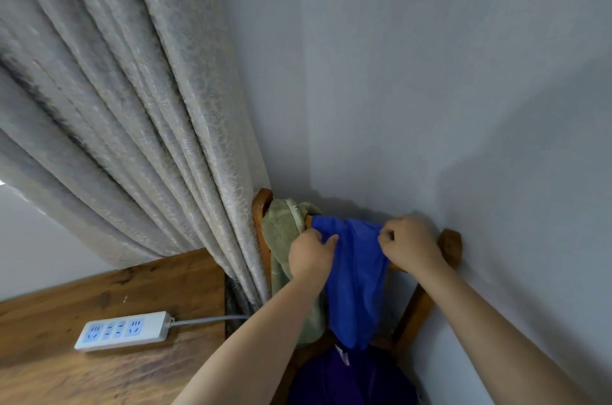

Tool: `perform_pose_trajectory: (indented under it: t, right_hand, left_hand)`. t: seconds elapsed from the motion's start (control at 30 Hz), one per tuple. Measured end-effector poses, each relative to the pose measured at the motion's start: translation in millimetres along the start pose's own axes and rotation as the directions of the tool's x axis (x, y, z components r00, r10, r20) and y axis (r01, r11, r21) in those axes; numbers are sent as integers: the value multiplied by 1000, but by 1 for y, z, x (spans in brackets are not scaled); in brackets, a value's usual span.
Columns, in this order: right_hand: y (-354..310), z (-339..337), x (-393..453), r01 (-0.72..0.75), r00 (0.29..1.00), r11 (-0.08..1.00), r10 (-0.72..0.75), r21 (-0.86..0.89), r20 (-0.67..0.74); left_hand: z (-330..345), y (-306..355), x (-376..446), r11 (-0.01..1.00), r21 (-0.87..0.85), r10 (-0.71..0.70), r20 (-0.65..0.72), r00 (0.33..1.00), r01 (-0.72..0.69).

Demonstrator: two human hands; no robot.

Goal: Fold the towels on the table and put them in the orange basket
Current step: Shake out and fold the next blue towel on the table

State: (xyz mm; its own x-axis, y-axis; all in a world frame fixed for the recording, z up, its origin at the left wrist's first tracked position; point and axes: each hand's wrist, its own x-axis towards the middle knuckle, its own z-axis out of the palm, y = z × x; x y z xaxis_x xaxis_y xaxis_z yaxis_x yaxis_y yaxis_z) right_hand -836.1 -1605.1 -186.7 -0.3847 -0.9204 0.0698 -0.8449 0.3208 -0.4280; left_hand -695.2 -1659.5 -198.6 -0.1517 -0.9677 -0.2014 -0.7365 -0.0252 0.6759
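A blue towel [356,285] hangs over the top rail of a wooden chair [448,244] set against the wall. My left hand [311,255] grips the towel's upper left edge. My right hand [409,244] pinches its upper right edge at the rail. Beside it on the left, a green towel [281,232] is draped over the same chair back. A purple cloth [351,378] lies on the chair seat below. No orange basket is in view.
A wooden table [109,322] stands to the left with a white power strip [122,330] and its grey cable on it. A grey patterned curtain [132,106] hangs down between table and chair. The plain wall [430,73] is close behind the chair.
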Motion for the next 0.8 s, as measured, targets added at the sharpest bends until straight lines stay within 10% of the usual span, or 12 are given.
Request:
perform_pose_trajectory:
  t: [0.53,0.8]
  right_hand:
    - [-16,-11,-29,-241,926,860,343,450,-161]
    - [-95,-53,-91,-10,898,721,311,692,-312]
  left_hand:
    - [-57,-22,-22,877,-480,15,2,1000,-12]
    - [-148,-50,-90,660,-742,69,-97,993,-118]
